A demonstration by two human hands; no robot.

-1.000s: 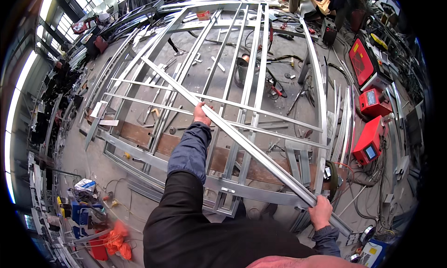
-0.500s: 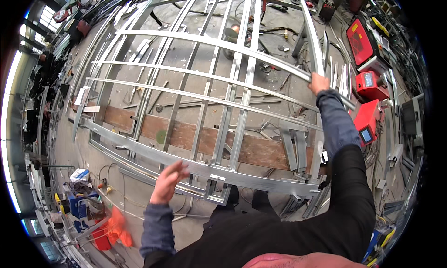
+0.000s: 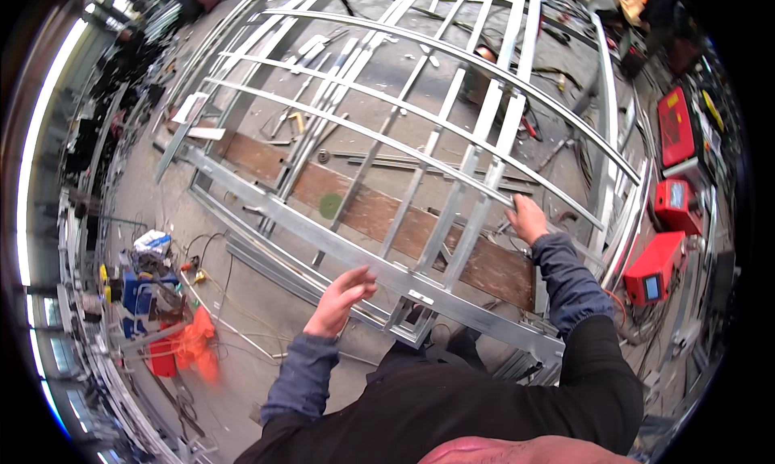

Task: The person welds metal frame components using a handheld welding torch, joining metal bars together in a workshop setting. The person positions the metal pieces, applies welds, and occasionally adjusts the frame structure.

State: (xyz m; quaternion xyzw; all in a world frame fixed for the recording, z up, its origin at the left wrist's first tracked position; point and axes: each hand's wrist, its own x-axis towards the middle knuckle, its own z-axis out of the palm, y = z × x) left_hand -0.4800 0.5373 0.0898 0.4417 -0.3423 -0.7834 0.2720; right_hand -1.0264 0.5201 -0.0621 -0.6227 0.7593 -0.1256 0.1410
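Note:
My right hand is closed around the right part of the nearest crosswise metal tube. Two similar tubes, a middle one and a far one, lie beyond it, over the long bars of a large silvery metal frame. My left hand holds nothing; its fingers are apart, above or beside the frame's near beam. Whether those fingertips touch the beam, I cannot tell. A short box-shaped end of metal profile juts out under that beam, close to my legs.
A brown board runs beneath the frame. To the right stand red machines, one with a small screen. An orange bundle and a blue object lie at the left. Cables and metal offcuts are scattered on the floor.
My right hand has let go of the far tube and moved nearer, onto the nearest tube. The left hand stays open by the near beam. The whole view has turned and shifted.

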